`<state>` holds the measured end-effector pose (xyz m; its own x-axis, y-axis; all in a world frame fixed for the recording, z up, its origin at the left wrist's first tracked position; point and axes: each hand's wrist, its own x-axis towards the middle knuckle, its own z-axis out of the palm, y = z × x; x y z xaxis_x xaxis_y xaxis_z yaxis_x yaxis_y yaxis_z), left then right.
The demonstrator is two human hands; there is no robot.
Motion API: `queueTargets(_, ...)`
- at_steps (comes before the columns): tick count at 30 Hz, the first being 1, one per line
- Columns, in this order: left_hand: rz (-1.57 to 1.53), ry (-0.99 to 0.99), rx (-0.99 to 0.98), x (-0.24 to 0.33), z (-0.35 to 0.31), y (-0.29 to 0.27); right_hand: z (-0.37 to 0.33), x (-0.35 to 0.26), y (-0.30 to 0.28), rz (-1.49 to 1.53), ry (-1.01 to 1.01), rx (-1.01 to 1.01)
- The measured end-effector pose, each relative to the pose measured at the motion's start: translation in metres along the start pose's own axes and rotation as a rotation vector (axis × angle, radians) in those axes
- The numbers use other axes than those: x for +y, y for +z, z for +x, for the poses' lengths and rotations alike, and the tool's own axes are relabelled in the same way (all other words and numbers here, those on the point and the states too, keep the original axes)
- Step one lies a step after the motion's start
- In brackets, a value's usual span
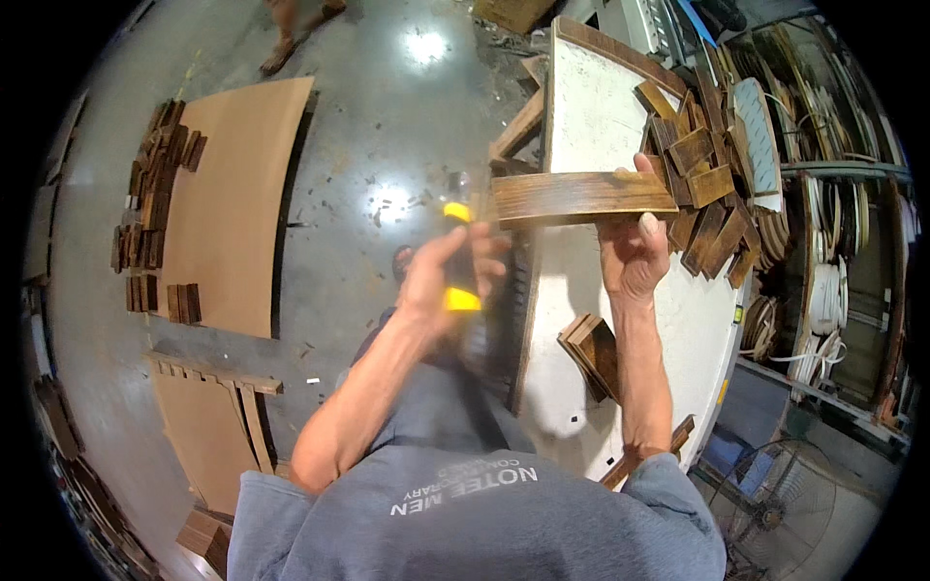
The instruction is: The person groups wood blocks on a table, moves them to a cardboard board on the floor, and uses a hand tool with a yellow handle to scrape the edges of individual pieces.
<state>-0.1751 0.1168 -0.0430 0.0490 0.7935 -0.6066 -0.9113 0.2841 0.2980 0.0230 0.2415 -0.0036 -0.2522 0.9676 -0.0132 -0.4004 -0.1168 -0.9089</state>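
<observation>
My left hand (426,284) is closed round a black tool with yellow bands (462,302), held upright and smeared by motion; its exact kind cannot be made out. To the right, my right hand (635,257) grips one end of a dark-stained wooden board (581,197) between thumb and fingers. The board lies level above the edge of a white-topped table (596,126), its free end pointing at the tool. On the tabletop below, beside my right forearm, rests a small stack of brown wood pieces (591,355).
A loose heap of stained wood pieces (702,174) covers the table's far right. Left, a brown sheet panel (237,194) carries several stacked wood blocks (155,208) on its far edge. A caged fan (775,508) stands lower right, near shelving (848,174). Another person's leg (283,34) shows at the top.
</observation>
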Motion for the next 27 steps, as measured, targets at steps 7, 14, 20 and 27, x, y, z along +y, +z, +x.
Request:
queueTargets(7,0.113,0.226,-0.229,0.012,-0.041,0.03,-0.047,0.022,-0.012,0.214,0.026,-0.029)
queueTargets(14,0.244,0.327,-0.12,-0.001,-0.062,0.038,-0.069,0.017,-0.022,0.302,0.088,-0.085)
queueTargets(20,0.348,0.013,-0.209,-0.05,-0.065,0.05,-0.088,-0.006,-0.015,0.377,-0.139,0.075)
queueTargets(27,0.522,-0.192,-0.215,-0.094,-0.083,0.045,-0.135,-0.066,-0.026,-0.443,-0.297,0.008)
